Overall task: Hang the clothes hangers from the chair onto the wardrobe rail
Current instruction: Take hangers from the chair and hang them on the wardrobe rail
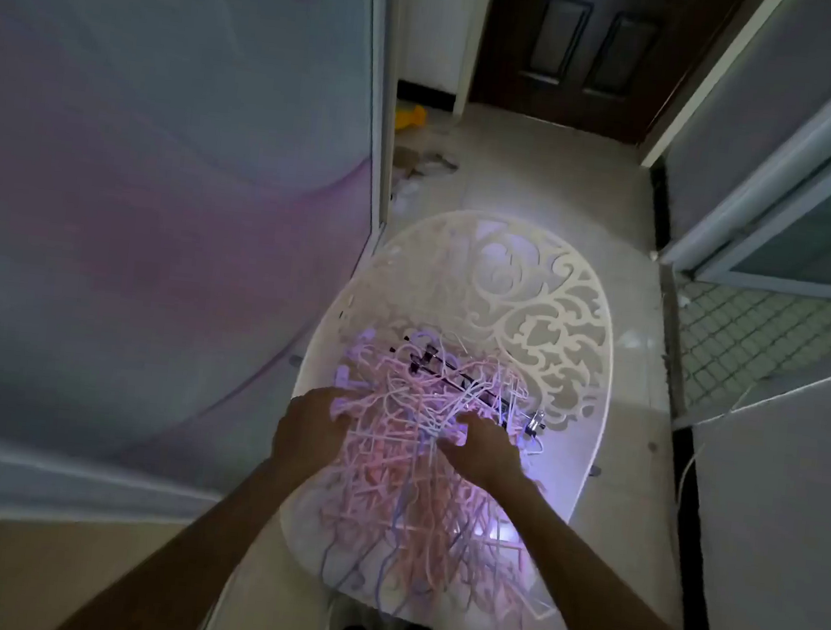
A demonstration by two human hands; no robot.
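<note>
Hangers [418, 472], thin pink, white and lilac ones tangled in one heap, fill the seat of a white chair [532, 295] whose pierced scroll-pattern back rises at the far side. A few dark clip hangers [467, 388] lie across the top of the heap, toward the back. Some pink ones spill over the near seat edge. The left hand [308, 431] sits on the left side of the heap, fingers curled down into the tangle and gripping strands. The right hand [484, 448] sits at the middle, fingers bent and pinching hangers. A sliding wardrobe door [161, 188] stands close along the chair's left edge. Tiled floor [543, 174] runs open beyond the chair to a dark wooden door [581, 46]; a yellow object [411, 116] and scraps lie by the left wall. At the right a glazed door [791, 239] hangs ajar, and a white cabinet side [778, 527] stands near the chair.
</note>
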